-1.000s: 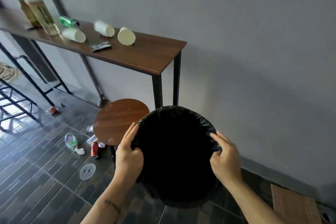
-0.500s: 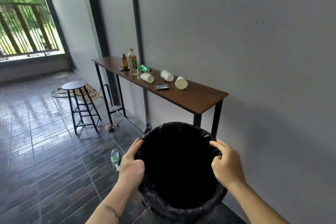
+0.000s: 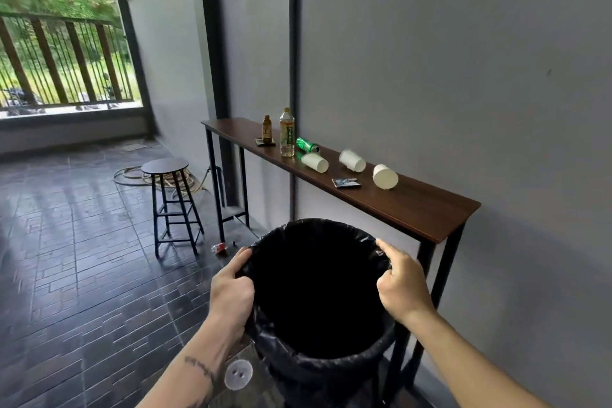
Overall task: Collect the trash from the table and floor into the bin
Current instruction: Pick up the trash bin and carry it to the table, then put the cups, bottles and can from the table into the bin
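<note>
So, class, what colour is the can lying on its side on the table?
Green, seen in the head view: the can lies on the table beside the tall bottle.

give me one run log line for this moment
phase: carrying bin | left hand: grips rim | right hand: grips rim | table: three paper cups, green can, two bottles uncollected

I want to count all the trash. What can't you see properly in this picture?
- Inside of the bin: head view, pure black, so its contents cannot be told.
- Floor behind the bin: hidden by the bin and both hands' grip, left hand, right hand.
- Small red litter near the table leg: too small to identify.
- Dark wrapper on the table: print unreadable.
</note>
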Available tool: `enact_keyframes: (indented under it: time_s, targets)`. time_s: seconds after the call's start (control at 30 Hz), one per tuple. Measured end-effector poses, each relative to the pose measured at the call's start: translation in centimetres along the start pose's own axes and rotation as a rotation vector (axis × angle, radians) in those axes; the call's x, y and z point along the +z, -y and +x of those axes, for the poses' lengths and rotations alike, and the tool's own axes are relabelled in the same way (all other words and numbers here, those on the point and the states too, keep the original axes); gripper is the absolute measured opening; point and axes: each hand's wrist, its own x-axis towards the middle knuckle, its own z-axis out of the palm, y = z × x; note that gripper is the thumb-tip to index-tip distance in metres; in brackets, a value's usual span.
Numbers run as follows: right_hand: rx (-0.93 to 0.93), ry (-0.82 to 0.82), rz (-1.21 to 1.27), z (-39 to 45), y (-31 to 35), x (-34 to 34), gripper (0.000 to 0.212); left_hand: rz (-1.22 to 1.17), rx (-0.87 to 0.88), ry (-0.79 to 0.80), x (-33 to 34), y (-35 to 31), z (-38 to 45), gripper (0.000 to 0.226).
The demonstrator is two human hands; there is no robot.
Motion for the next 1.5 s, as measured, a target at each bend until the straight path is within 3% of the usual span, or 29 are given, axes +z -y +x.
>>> enact_keyframes:
  time_s: [0.43, 0.67, 0.9, 1.1, 1.33, 1.5]
  targets:
    - [0.046, 0.039, -0.078, 8.6, 6.8, 11.2, 0.064, -0.017, -0.012, -0.040, -7.9, -1.5, 13.6, 0.078]
    - [0.089, 0.164, -0.070, 14.9, 4.0, 14.4, 0.053, 0.027, -0.045, -0.097, -6.2, -0.9, 21.7, 0.072]
    - [0.055, 0.076, -0.125, 24.7, 0.9, 15.5, 0.053, 0.073, -0.079, -0.192, -2.9, 0.6, 30.1, 0.068]
    - [0.108, 0.078, -0.451, 31.8, -1.8, 14.8, 0.055, 0.121, -0.108, -0.190, 0.3, 1.9, 34.5, 0.066]
    - [0.302, 0.196, -0.651, 36.7, -4.2, 16.5, 0.056, 0.135, -0.134, -0.077, 3.5, 2.6, 39.6, 0.074]
    - [0.420, 0.142, -0.711, 38.6, -4.0, 18.2, 0.055, 0.139, -0.160, 0.050, 4.3, 1.9, 43.4, 0.079]
